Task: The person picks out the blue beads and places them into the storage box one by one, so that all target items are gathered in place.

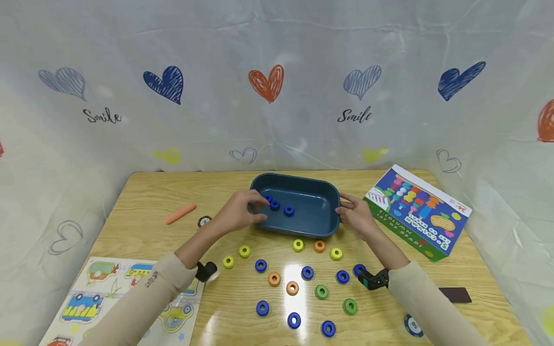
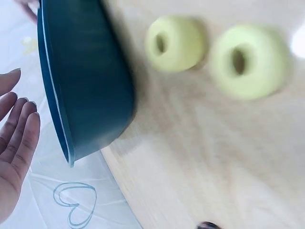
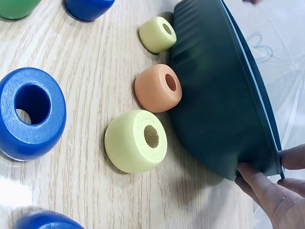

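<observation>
A dark teal plastic tub [image 1: 303, 226] stands toward the back of the table, with three blue beads [image 1: 289, 210] in its left half. Over the tub's left end reaches my left hand [image 1: 243, 210], thumb and fingers spread apart with nothing between them; in the left wrist view its fingers [image 2: 21, 131] look nearly straight beside the rim. At the opposite end my right hand [image 1: 358, 216] holds the tub's rim. The right wrist view shows its thumb and fingers [image 3: 259, 183] pinching the wall there.
Yellow beads [image 1: 298, 245], orange beads [image 1: 292, 288], green beads [image 1: 321, 291] and more blue beads [image 1: 262, 308] lie scattered before the tub. A bead-set box [image 1: 420, 211] sits at right, a vehicle puzzle sheet [image 1: 117, 298] at left. An orange stick [image 1: 181, 214] lies at back left.
</observation>
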Demonstrator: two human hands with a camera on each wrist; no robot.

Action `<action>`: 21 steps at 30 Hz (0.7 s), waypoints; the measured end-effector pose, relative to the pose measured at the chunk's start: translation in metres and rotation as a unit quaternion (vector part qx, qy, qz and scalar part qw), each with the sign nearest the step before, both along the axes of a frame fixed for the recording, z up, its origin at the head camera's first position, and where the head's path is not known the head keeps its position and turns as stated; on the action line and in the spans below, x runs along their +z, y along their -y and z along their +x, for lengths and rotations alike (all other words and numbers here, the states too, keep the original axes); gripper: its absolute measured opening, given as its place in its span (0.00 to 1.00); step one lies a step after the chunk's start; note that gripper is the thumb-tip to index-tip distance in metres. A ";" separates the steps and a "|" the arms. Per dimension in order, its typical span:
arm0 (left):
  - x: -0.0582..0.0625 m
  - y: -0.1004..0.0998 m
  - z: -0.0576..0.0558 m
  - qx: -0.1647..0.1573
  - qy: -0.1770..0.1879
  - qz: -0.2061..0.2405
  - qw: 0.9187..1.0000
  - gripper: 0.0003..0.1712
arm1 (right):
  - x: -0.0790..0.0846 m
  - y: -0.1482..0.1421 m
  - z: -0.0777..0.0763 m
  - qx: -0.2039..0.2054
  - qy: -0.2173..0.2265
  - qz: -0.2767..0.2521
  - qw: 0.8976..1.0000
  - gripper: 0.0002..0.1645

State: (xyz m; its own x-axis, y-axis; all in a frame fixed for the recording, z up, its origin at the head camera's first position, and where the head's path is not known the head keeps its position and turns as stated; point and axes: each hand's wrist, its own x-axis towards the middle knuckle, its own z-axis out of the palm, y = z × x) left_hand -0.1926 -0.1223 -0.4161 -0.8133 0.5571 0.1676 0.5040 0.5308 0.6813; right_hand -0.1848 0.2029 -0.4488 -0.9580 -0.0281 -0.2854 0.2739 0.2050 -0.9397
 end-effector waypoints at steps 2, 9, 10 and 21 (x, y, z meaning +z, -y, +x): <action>-0.003 0.007 0.014 -0.009 -0.003 0.006 1.000 0.15 | 0.000 0.001 0.000 0.003 -0.002 -0.002 1.000 0.34; -0.015 0.017 0.051 -0.031 0.005 0.032 0.999 0.14 | 0.001 0.000 0.000 0.002 -0.006 -0.007 1.000 0.34; -0.019 0.018 0.055 -0.032 0.006 0.034 0.999 0.14 | 0.002 -0.001 0.000 0.002 -0.007 -0.008 1.000 0.34; -0.057 0.015 0.093 -0.045 0.067 0.026 0.996 0.16 | 0.002 0.001 0.001 0.005 0.003 -0.003 1.000 0.34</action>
